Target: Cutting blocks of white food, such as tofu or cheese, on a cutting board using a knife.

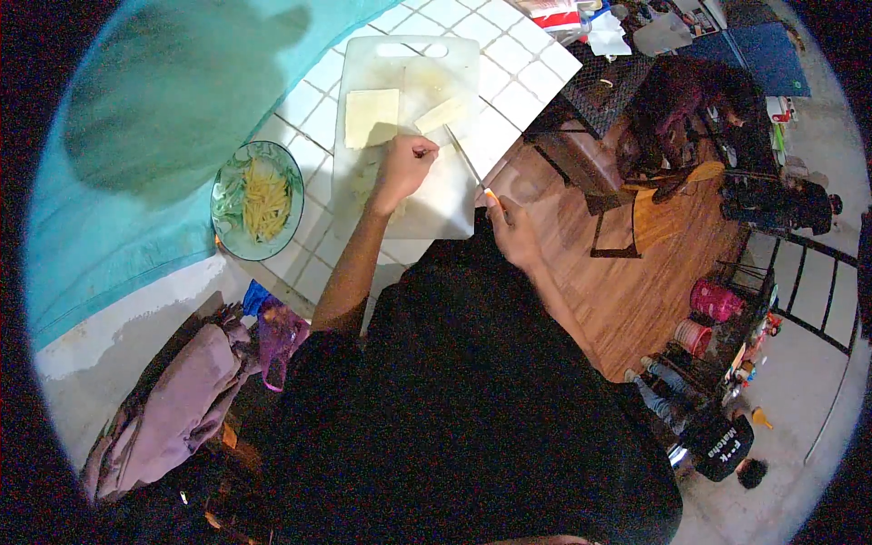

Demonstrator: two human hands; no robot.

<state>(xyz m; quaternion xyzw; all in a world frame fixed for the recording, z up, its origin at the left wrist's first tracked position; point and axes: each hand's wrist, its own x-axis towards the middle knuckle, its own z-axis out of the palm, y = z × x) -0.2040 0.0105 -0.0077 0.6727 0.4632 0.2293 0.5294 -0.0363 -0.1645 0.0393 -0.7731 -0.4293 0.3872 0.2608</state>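
Observation:
My right hand grips a knife by its light handle with orange on it, the blade reaching across a white cutting board to a pale yellow slice. My left hand is closed on the board below that slice, fingertips together; what is in them, if anything, I cannot make out. A pale yellow square piece lies flat at the board's left. A glass bowl holding pale yellow strips stands left of the board.
The board lies on a white tiled counter beside a turquoise cloth. Assorted items are at its far right. Chairs stand on the wooden floor. Another person is at lower right. A draped cloth is at lower left.

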